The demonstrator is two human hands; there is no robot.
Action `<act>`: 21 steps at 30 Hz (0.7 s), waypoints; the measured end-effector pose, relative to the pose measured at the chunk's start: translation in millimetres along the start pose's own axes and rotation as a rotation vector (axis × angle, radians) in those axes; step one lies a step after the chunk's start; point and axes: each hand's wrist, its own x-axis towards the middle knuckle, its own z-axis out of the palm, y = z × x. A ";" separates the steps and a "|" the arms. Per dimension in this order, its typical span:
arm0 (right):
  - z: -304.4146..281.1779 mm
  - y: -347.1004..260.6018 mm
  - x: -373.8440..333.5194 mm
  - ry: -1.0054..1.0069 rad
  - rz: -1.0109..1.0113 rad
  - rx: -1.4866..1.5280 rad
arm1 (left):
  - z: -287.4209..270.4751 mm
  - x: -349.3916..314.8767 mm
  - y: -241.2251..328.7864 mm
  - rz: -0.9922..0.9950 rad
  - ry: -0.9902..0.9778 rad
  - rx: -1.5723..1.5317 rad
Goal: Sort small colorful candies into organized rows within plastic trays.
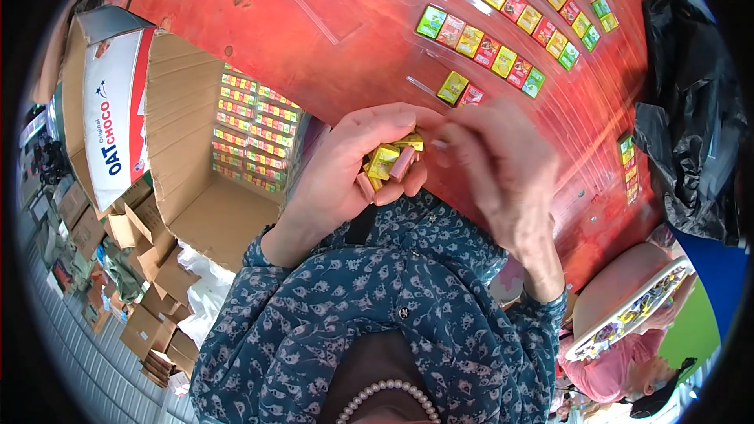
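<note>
My left hand is cupped, palm up, around several small wrapped candies, yellow and pinkish red. Beside it, my right hand is slightly blurred, thumb and fingers drawn together near the left fingertips; whatever is between them is hidden. Just beyond both hands lies a transparent tray, mostly covered by them, where a yellow candy and a red candy show. Farther right, a filled tray holds a row of green, pink, yellow and red candies.
More filled trays line the red table's far right. An open carton at left contains stacked candy packs. A black plastic bag lies at the right edge, above a round tub of wrapped pieces. Another person appears lower right.
</note>
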 end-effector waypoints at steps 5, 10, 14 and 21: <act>-21.5 2.8 -8.8 0.223 0.436 0.383 | 2.4 4.1 -1.2 0.125 0.033 0.185; -15.5 5.7 -14.1 0.150 0.302 -0.034 | 8.2 6.2 -6.2 0.107 0.050 0.181; -0.8 12.7 -12.1 0.142 0.088 -0.202 | 0.7 6.4 -6.8 0.127 -0.028 0.112; 2.0 10.7 -6.3 0.046 0.018 -0.351 | -1.8 6.4 0.4 0.169 -0.018 0.101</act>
